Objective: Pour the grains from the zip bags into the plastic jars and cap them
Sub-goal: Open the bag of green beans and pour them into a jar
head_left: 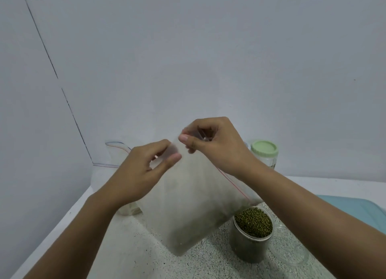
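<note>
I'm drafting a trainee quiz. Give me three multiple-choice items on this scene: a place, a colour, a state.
1. Where does the bean jar stand relative to the held zip bag? A) left B) lower right C) behind
2. The lid of the back jar is: A) pale green B) red C) black
3. The bean jar is: A) capped B) empty C) uncapped, full
Answers: 1 B, it stands below the bag's right corner; 2 A, its lid shows pale green; 3 C, beans show at its open rim.
</note>
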